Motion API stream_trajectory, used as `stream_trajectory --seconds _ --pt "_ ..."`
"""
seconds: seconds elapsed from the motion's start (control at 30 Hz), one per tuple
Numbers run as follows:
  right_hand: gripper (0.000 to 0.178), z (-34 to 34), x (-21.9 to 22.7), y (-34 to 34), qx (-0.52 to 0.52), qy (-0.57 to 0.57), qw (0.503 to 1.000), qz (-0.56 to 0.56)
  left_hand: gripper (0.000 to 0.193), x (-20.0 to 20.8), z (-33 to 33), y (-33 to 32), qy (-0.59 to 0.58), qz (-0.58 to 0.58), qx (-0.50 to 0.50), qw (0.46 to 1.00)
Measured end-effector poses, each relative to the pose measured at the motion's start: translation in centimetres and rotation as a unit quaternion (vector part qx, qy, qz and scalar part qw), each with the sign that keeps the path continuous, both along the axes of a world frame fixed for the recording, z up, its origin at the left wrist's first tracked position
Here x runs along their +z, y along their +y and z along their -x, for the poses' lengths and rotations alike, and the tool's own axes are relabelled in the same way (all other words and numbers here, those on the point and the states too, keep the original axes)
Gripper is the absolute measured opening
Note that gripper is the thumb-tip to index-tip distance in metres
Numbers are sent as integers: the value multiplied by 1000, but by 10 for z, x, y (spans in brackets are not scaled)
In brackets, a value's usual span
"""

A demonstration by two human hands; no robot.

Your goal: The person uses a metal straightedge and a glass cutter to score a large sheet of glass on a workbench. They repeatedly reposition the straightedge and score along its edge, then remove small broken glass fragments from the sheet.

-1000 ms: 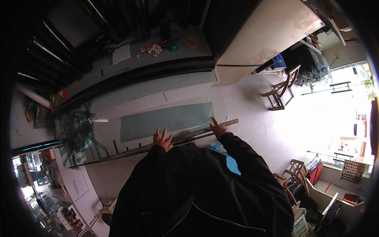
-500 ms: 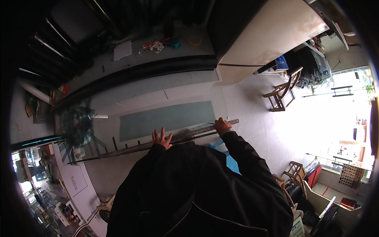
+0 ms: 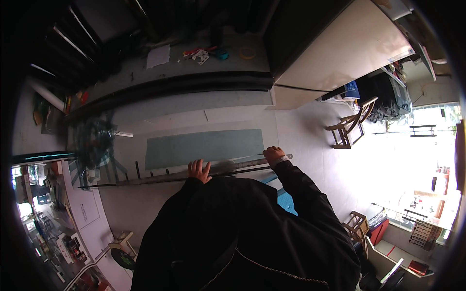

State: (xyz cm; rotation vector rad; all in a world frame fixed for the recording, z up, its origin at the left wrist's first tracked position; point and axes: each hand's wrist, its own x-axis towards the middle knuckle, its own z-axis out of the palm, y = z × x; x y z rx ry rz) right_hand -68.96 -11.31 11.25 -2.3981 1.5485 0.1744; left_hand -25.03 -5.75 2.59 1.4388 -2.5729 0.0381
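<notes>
A long grey straightedge (image 3: 242, 164) lies along the near edge of a large clear pane, its right end just past my right hand. My left hand (image 3: 199, 170) rests on the straightedge with its fingers spread. At the right end my right hand (image 3: 274, 154) is closed, and a thin, dark, pen-like tool sticks out leftward from its fingers; its exact kind is too small to tell. Just beyond both hands lies a rectangular grey-green sheet (image 3: 204, 149), its lower right corner near my right hand.
Dark glass-like strips (image 3: 94, 145) pile up at the left. Beyond a black padded edge (image 3: 174, 87), a shelf bears white paper (image 3: 158, 56), red and teal tools (image 3: 221, 54) and a tape ring (image 3: 247, 52). A blue plastic item (image 3: 286, 200) sits below my right arm; a wooden chair (image 3: 350, 127) stands right.
The view has shifted and tilted slightly. Both hands stay at about the same places along the straightedge; my left fingers look a little less stretched.
</notes>
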Motion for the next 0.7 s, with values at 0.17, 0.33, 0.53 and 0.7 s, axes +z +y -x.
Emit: stream_trajectory --seconds 0.17,0.33,0.53,0.7 --pt "14 0 -1 -4 22 18 1000 5 81 4 11 1 4 -22 -16 1000" --pt "12 3 -3 -5 31 -5 999 22 79 -3 18 4 7 1 -4 1000" --pt "12 4 -8 -5 44 -7 998 39 78 0 20 7 19 -13 9 1000" --pt "11 7 -11 -5 57 -20 996 61 77 7 23 12 12 -54 28 998"
